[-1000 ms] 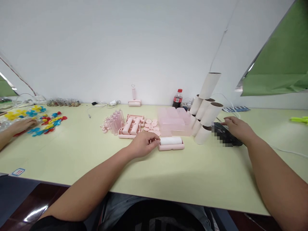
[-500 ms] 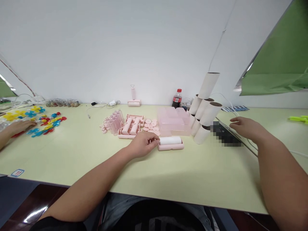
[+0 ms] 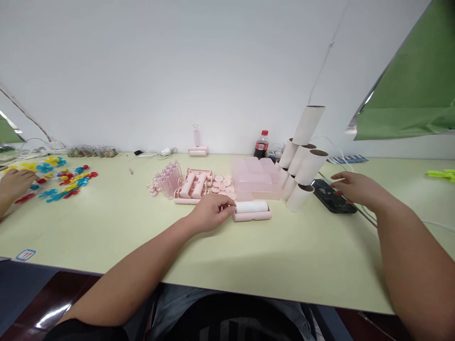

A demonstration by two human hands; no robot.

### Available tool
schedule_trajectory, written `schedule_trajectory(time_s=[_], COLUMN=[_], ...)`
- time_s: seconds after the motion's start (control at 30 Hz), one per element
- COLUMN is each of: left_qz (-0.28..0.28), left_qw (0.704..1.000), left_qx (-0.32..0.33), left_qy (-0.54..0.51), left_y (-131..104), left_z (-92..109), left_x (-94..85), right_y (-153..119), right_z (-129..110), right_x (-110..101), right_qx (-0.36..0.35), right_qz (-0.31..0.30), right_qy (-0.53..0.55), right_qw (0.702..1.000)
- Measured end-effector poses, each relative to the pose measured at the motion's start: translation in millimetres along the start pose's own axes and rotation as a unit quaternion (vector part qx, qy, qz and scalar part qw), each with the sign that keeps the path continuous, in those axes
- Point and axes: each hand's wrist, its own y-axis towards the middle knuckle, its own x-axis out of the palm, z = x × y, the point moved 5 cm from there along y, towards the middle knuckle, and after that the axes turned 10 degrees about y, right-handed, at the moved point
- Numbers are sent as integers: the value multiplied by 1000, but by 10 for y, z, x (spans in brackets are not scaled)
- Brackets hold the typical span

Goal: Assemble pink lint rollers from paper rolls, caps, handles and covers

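Curled at the left end of a pink lint roller (image 3: 252, 216) is my left hand (image 3: 212, 212), its thumb and fingers pinching that end. A white paper roll (image 3: 251, 207) sits in the roller's pink shell, which lies on the table. Over the right side of a dark phone (image 3: 330, 198) hovers my right hand (image 3: 357, 190), fingers stretched and apart, holding nothing. White cardboard tubes (image 3: 300, 197) are stacked just left of the phone. Beyond my left hand lie pink roller frames (image 3: 194, 185), clear pink handles (image 3: 169, 181) and pink round caps (image 3: 222, 183).
Pink translucent covers (image 3: 258, 180) stand between the caps and the tubes. A cola bottle (image 3: 262, 144) and an upright lint roller (image 3: 197, 150) are near the wall. At far left, another person's hand (image 3: 17, 183) is among colourful plastic pieces (image 3: 73, 182). Cables (image 3: 369, 216) run behind my right hand.
My right hand has shifted slightly left, closer over the phone. My left hand stays at the roller. The other person's hand has moved left.
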Motion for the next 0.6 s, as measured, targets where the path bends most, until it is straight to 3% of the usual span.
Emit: schedule_trajectory(time_s=[0.27, 0.6], left_qz=[-3, -15], left_qw=[1000, 1000], left_qx=[-3, -2], left_qy=[2, 8], left_y=[-2, -2], left_z=[2, 5], left_x=[2, 20], right_y=[22, 257], right_z=[32, 552], right_x=[-93, -29], right_qx=[-20, 26], right_qz=[18, -134], right_qy=[-36, -24], right_qw=[999, 990])
